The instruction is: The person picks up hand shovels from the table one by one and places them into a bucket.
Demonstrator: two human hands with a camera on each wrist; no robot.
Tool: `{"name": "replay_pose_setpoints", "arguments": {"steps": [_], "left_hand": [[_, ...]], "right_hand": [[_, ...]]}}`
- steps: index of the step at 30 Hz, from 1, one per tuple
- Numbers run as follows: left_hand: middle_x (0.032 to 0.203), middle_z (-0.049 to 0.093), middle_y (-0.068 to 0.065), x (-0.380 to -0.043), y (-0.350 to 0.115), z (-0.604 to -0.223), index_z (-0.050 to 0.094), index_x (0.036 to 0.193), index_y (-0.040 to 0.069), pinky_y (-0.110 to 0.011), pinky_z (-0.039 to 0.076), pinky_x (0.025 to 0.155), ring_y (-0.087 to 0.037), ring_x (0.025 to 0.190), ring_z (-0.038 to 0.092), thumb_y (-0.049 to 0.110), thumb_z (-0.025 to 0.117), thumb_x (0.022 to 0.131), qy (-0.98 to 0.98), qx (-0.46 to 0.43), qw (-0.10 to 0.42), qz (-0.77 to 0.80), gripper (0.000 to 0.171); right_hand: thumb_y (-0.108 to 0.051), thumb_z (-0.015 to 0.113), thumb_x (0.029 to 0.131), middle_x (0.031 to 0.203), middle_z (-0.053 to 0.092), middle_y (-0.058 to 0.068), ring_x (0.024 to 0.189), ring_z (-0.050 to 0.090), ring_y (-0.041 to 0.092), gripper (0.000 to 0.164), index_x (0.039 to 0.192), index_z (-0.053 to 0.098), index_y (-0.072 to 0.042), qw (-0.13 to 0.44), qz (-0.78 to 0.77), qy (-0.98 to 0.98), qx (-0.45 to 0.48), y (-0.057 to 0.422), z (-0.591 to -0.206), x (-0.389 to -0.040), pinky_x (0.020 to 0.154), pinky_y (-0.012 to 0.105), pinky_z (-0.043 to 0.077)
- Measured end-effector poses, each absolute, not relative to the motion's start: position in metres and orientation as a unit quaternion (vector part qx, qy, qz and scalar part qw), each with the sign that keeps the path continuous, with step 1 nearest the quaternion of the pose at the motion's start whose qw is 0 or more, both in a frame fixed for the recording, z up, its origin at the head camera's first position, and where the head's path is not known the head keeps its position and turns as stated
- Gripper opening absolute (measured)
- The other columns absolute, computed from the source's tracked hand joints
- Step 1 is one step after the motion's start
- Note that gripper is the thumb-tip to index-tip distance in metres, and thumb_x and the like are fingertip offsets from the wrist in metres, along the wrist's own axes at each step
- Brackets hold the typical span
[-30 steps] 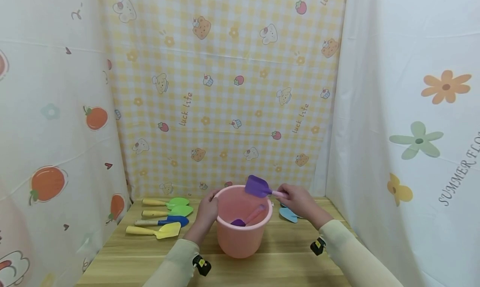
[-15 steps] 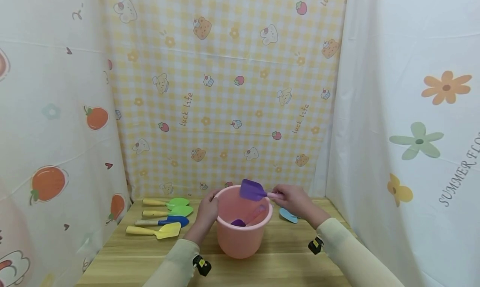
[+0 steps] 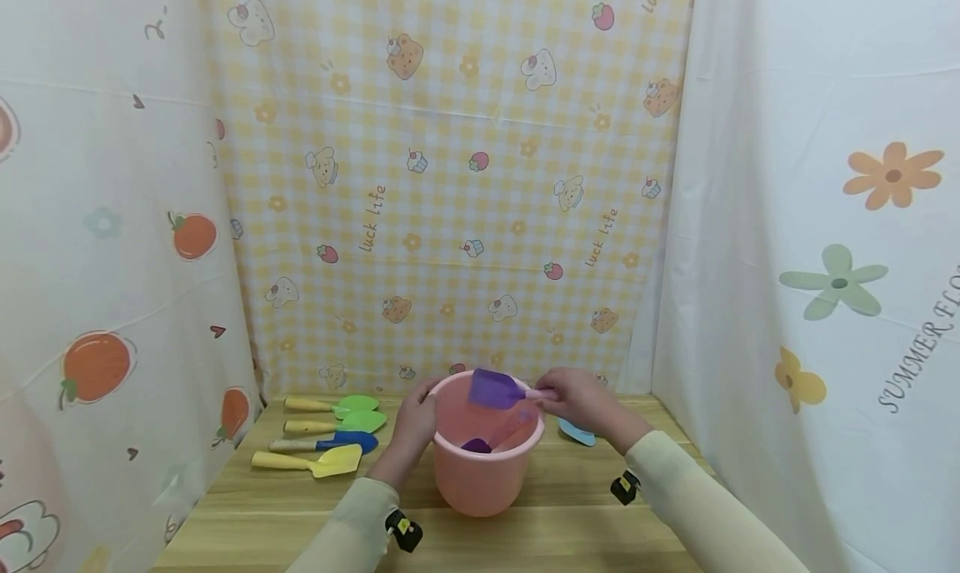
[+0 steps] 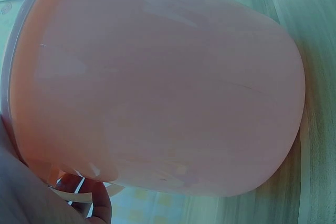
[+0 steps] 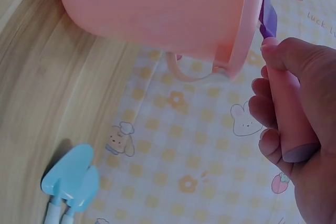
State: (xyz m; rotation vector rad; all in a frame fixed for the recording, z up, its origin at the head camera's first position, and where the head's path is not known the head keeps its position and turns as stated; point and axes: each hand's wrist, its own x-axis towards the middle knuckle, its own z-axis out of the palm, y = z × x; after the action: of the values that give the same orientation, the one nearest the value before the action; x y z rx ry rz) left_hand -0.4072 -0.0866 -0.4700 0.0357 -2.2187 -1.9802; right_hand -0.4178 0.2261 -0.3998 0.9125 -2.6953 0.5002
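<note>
A pink bucket (image 3: 480, 481) stands upright on the wooden table. My left hand (image 3: 415, 423) grips its rim on the left; in the left wrist view, curled fingers (image 4: 100, 203) show by the bucket's handle. My right hand (image 3: 581, 402) holds a toy shovel by its pink handle (image 5: 289, 108), and the purple blade (image 3: 495, 389) hangs over the bucket's mouth. Inside the bucket lies another shovel with a dark purple blade (image 3: 477, 445) and a pink handle, partly hidden by the rim.
Several trowels lie left of the bucket: two green ones (image 3: 356, 423), a blue one (image 3: 360, 441) and a yellow one (image 3: 337, 460). Two light blue trowels (image 5: 73, 174) lie to the right. Patterned cloth (image 3: 450, 181) hangs behind and at both sides.
My right hand has moved left and slightly down, carrying the purple shovel from the bucket's far rim to over its opening. The left hand and bucket have stayed put.
</note>
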Motion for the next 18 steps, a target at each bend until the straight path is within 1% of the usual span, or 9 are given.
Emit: {"name": "replay_pose_setpoints", "arguments": {"steps": [3,8,14,18], "left_hand": [[0.161,0.057,-0.019,-0.406,-0.087,-0.47,0.062,0.157,0.013,-0.062,0.05,0.117,-0.045,0.146,0.055,0.018,0.042,0.115,-0.744,0.014,0.082,-0.663,0.046],[0.161,0.057,-0.019,-0.406,-0.086,-0.47,0.062,0.157,0.013,-0.062,0.051,0.116,-0.045,0.146,0.055,0.019,0.042,0.116,-0.745,0.016,0.082,-0.661,0.046],[0.161,0.057,-0.02,-0.405,-0.086,-0.469,0.061,0.158,0.012,-0.061,0.052,0.115,-0.044,0.145,0.056,0.02,0.042,0.116,-0.748,0.015,0.082,-0.658,0.046],[0.161,0.057,-0.019,-0.404,-0.086,-0.469,0.061,0.158,0.013,-0.06,0.052,0.115,-0.044,0.145,0.057,0.021,0.042,0.116,-0.749,0.014,0.081,-0.658,0.046]], "right_hand": [[-0.033,0.082,0.103,0.095,0.071,-0.015,0.083,0.064,0.005,0.015,0.11,0.084,-0.02,0.128,0.158,-0.925,0.32,0.224,-0.4,-0.418,0.074,0.03,0.058],[-0.032,0.081,0.103,0.097,0.072,-0.013,0.087,0.066,0.007,0.014,0.109,0.085,-0.02,0.125,0.142,-0.919,0.346,0.218,-0.398,-0.418,0.078,0.033,0.06],[-0.028,0.082,0.103,0.095,0.068,-0.013,0.085,0.063,0.006,0.011,0.109,0.085,-0.019,0.111,0.13,-0.914,0.369,0.21,-0.397,-0.422,0.077,0.031,0.058],[-0.029,0.084,0.101,0.091,0.065,-0.014,0.082,0.06,0.006,0.012,0.106,0.086,-0.018,0.109,0.116,-0.915,0.372,0.205,-0.398,-0.423,0.075,0.03,0.057]]}}
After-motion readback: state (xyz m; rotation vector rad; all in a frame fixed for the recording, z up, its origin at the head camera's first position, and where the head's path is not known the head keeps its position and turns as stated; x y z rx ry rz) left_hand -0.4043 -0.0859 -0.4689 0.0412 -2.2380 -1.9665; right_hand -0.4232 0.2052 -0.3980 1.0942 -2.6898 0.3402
